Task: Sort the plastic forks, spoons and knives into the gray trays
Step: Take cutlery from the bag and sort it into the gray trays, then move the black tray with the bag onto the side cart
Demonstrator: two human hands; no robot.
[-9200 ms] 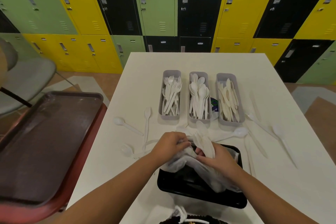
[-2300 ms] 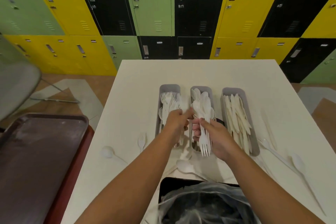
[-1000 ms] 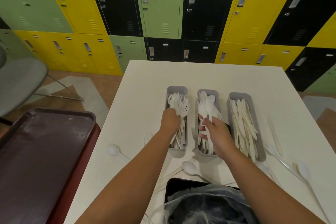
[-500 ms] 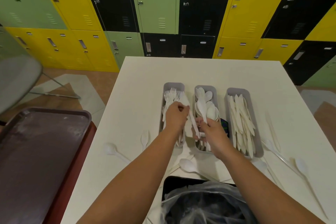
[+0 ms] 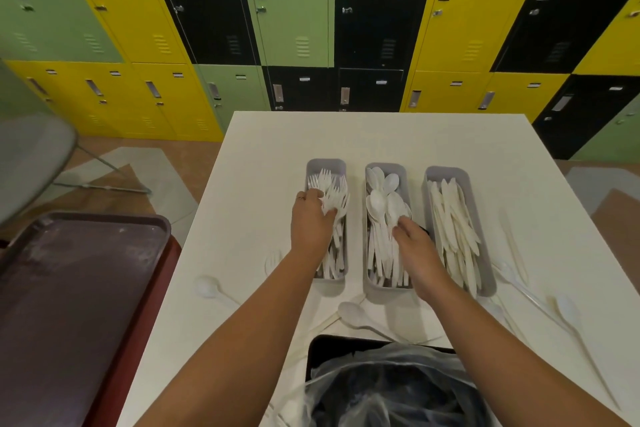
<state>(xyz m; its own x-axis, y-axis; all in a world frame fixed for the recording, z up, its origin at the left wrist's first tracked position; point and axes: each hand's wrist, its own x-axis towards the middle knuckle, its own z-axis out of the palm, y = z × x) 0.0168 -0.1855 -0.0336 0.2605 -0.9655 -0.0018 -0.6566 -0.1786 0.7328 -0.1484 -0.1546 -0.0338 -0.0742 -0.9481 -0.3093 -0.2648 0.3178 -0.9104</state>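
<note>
lockers (image 5: 294, 3) made of smooth metal fill the back wall in green, yellow and black squares. next biggest is the white tabletop (image 5: 381, 139), flat and plain. a big dark brown tray (image 5: 69, 288) with a raised rim sits to the left on something red. a black tray (image 5: 313, 350) holding crinkly see-through plastic (image 5: 388, 381) sits at the near edge of the tabletop.

three long gray trays with round corners stand side by side in the middle. the left gray tray (image 5: 325, 165) holds white plastic forks (image 5: 332, 191). the middle gray tray (image 5: 386, 168) holds white plastic spoons (image 5: 379, 204). the right gray tray (image 5: 446, 172) holds pale plastic knives (image 5: 453, 218).

the left hand (image 5: 311, 222) is over the left gray tray, its fingers curled round a bunch of forks. the right hand (image 5: 412, 246) reaches into the middle gray tray, its fingertips touching the spoons; i cannot tell if it grips one.

loose spoons lie on the tabletop: one on the left (image 5: 207, 288), one just in front of the gray trays (image 5: 353, 314), one on the right (image 5: 568, 312). a loose fork (image 5: 273, 262) lies beside the left arm.
</note>
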